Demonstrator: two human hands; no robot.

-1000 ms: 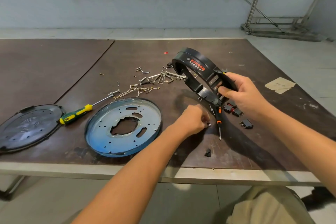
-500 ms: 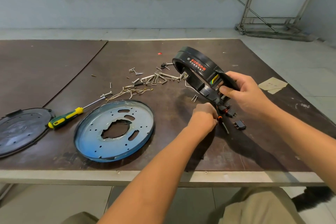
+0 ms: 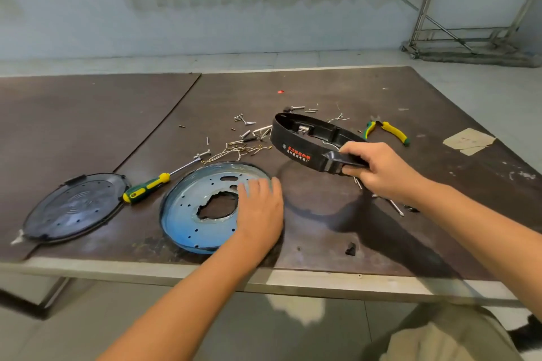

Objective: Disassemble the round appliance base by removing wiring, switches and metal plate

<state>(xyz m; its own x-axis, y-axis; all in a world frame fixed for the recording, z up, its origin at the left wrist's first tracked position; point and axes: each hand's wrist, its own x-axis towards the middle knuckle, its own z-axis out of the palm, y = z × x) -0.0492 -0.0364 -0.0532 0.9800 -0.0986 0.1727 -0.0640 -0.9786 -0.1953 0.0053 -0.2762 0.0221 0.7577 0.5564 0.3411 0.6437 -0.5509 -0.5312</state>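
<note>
Blur softens the near side of the black plastic base ring [image 3: 305,142] where the right hand [image 3: 384,173] grips it, thumb on top and fingers curled underneath, so the part under the thumb cannot be made out. The ring hangs tilted over the middle of the surface, its shadow on the board below; whether its far edge touches the board I cannot tell. The right wrist covers most of a thin metal tool [image 3: 396,208] and some small dark parts lying toward the right front of the surface. The left hand [image 3: 259,211] lies flat with straight fingers on the right part of the blue-tinted metal plate [image 3: 190,214], hiding that side of it; the plate sits near the front edge and has a ragged hole in its middle. Red and white characters run along the ring's outer wall beside a small round mark, too smeared to read. A black round cover [image 3: 73,208] lies at the left front corner, and a green and yellow screwdriver [image 3: 148,185] lies between it and the plate. Loose screws and wires [image 3: 246,142] lie scattered behind the plate, yellow-handled pliers [image 3: 388,132] behind the ring, and a scrap of paper [image 3: 469,141] at the right edge. A small black fragment [image 3: 350,249] sits by the front edge of the table [image 3: 293,278].
</note>
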